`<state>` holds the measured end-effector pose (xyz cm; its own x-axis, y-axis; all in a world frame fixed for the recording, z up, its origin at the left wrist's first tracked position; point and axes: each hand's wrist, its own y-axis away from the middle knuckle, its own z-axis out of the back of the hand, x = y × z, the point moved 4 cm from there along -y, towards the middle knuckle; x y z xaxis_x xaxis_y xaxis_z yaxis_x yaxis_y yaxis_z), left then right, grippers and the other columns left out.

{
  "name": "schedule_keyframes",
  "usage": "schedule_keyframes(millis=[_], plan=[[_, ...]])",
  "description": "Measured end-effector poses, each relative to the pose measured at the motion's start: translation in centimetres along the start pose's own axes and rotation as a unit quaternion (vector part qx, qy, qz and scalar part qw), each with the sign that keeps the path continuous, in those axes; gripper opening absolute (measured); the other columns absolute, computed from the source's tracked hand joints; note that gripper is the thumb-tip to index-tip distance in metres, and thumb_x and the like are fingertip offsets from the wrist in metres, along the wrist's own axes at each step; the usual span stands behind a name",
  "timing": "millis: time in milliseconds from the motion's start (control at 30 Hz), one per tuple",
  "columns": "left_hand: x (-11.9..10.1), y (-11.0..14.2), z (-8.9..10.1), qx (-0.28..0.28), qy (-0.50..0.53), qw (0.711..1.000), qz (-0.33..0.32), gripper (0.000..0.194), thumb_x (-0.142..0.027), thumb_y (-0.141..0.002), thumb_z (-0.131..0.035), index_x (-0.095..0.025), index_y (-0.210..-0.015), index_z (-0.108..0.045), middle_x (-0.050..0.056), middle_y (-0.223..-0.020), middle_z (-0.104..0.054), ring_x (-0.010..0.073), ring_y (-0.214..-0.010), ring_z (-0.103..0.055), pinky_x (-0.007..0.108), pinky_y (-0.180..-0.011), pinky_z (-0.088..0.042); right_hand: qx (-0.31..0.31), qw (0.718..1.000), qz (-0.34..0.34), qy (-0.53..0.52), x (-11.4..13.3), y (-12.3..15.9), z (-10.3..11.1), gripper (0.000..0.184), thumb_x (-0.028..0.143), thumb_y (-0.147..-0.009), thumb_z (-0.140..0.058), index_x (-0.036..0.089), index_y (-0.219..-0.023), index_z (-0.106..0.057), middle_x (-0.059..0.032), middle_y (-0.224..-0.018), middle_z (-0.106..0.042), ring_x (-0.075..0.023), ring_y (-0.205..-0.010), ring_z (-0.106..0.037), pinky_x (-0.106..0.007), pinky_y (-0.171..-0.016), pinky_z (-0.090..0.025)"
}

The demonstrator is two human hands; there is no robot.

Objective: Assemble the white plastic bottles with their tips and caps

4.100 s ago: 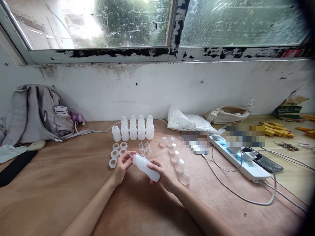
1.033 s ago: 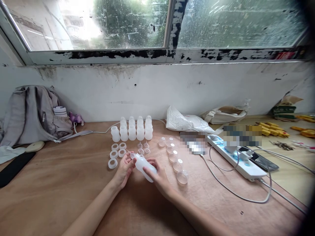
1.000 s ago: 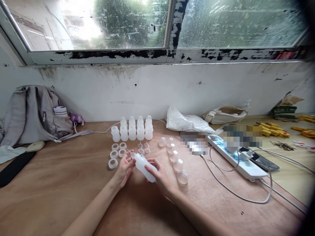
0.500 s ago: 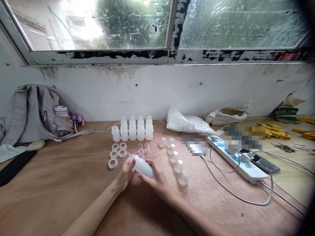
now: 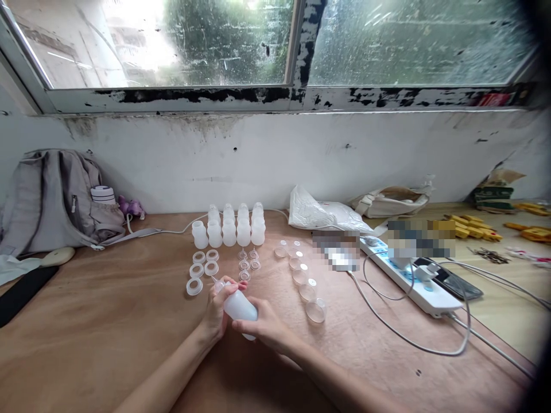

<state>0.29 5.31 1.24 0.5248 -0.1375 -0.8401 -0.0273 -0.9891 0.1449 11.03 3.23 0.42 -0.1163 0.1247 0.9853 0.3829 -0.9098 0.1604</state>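
A translucent white baby bottle (image 5: 240,307) lies tilted between my two hands, just above the table. My left hand (image 5: 214,314) is closed round its upper end, where a pale pointed tip pokes out past the fingers. My right hand (image 5: 270,326) wraps the lower body, thumb across the near side. Beyond my hands stand several similar bottles (image 5: 229,234) in rows. White collar rings (image 5: 188,288) lie to the left, clear bottle teats (image 5: 244,276) just behind my left fingers. Clear domed caps (image 5: 316,312) form a line to the right.
A white power strip (image 5: 415,281) with plugs and looping cables lies at right beside a dark phone (image 5: 458,284). White plastic packaging (image 5: 318,212) rests near the wall. At far left are a grey backpack (image 5: 55,201) and a black flat object (image 5: 26,295).
Both hands and the bottle have shifted slightly left and down toward me. My right hand has turned further over the bottle's body. The whole view has moved a little.
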Motion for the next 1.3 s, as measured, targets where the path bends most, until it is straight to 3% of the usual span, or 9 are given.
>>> schedule_keyframes(millis=[133,267,400,567,733,967,1067,1167,1300], plan=[[-0.8,0.1,-0.3,0.035,-0.013,0.999,-0.021,0.005,-0.020,-0.062,-0.058,-0.016,-0.059,-0.057,0.003,-0.067,-0.062,0.0250,-0.092,-0.057,0.029,-0.072,-0.044,0.071,0.985,-0.053,-0.146,0.2,0.5,-0.8,0.028,0.032,-0.061,-0.065,0.013,-0.078,-0.053,0.0012,-0.060,-0.053,-0.0085,-0.045,-0.047,-0.019,-0.037,-0.033],[-1.1,-0.2,-0.3,0.059,-0.031,0.997,-0.030,0.011,-0.025,-0.066,-0.060,-0.015,-0.062,-0.059,0.004,-0.071,-0.063,0.0246,-0.091,-0.057,0.029,-0.075,-0.042,0.086,0.978,-0.047,-0.183,0.6,0.6,-1.5,0.029,0.033,-0.063,-0.064,0.013,-0.081,-0.051,0.0006,-0.061,-0.053,-0.0092,-0.046,-0.048,-0.019,-0.038,-0.034],[-0.6,-0.6,-0.3,0.072,-0.021,0.997,-0.012,0.027,-0.032,-0.067,-0.063,-0.018,-0.089,-0.059,0.005,-0.088,-0.063,0.0206,-0.085,-0.057,0.030,-0.076,-0.042,0.005,0.989,0.002,-0.149,0.7,0.0,-1.3,0.035,0.038,-0.068,-0.061,0.015,-0.091,-0.049,0.0004,-0.067,-0.052,-0.0120,-0.056,-0.050,-0.022,-0.046,-0.040],[0.2,-0.7,-0.2,0.078,-0.051,0.996,0.005,0.026,-0.029,-0.068,-0.064,-0.013,-0.088,-0.058,0.005,-0.082,-0.061,0.0171,-0.074,-0.057,0.025,-0.065,-0.043,-0.052,0.990,0.109,-0.073,1.0,-0.7,-0.3,0.029,0.036,-0.076,-0.054,0.019,-0.099,-0.049,-0.0023,-0.090,-0.055,-0.0161,-0.087,-0.051,-0.028,-0.077,-0.042],[-0.3,-0.9,0.0,0.060,-0.008,0.998,0.010,0.032,-0.035,-0.074,-0.056,-0.013,-0.097,-0.055,0.007,-0.083,-0.062,0.0186,-0.075,-0.059,0.026,-0.064,-0.045,-0.081,0.983,0.161,0.044,1.9,-0.3,0.6,0.028,0.036,-0.081,-0.047,0.020,-0.103,-0.051,-0.0045,-0.092,-0.056,-0.0155,-0.079,-0.053,-0.028,-0.069,-0.044],[-0.5,-1.3,0.3,0.041,-0.003,0.998,0.044,0.037,-0.042,-0.071,-0.056,-0.016,-0.097,-0.051,0.006,-0.084,-0.063,0.0164,-0.061,-0.061,0.023,-0.048,-0.044,-0.209,0.889,0.217,0.346,5.2,4.0,6.4,0.018,0.031,-0.080,-0.046,0.019,-0.075,-0.058,-0.0044,-0.074,-0.054,-0.0142,-0.061,-0.050,-0.026,-0.056,-0.041],[-0.2,-1.4,0.4,0.037,0.000,0.998,0.045,0.038,-0.044,-0.071,-0.056,-0.016,-0.096,-0.050,0.007,-0.087,-0.063,0.0163,-0.061,-0.062,0.023,-0.047,-0.045,-0.245,0.861,0.153,0.419,5.1,6.0,10.4,0.014,0.030,-0.077,-0.048,0.020,-0.077,-0.058,-0.0041,-0.076,-0.055,-0.0135,-0.058,-0.051,-0.026,-0.056,-0.042],[0.2,-1.4,0.5,0.039,-0.003,0.997,0.059,0.041,-0.045,-0.071,-0.055,-0.015,-0.098,-0.049,0.008,-0.089,-0.063,0.0165,-0.061,-0.062,0.025,-0.049,-0.047,-0.215,0.865,0.079,0.446,3.6,7.1,13.2,0.014,0.027,-0.073,-0.050,0.022,-0.083,-0.059,-0.0035,-0.082,-0.055,-0.0137,-0.060,-0.053,-0.028,-0.060,-0.044],[0.4,-1.4,0.5,0.047,-0.012,0.997,0.057,0.042,-0.046,-0.071,-0.055,-0.016,-0.100,-0.048,0.008,-0.092,-0.062,0.0161,-0.061,-0.062,0.025,-0.048,-0.047,-0.148,0.890,0.046,0.430,1.6,7.0,13.6,0.020,0.020,-0.068,-0.052,0.021,-0.086,-0.059,-0.0028,-0.084,-0.054,-0.0133,-0.062,-0.055,-0.029,-0.063,-0.045]])
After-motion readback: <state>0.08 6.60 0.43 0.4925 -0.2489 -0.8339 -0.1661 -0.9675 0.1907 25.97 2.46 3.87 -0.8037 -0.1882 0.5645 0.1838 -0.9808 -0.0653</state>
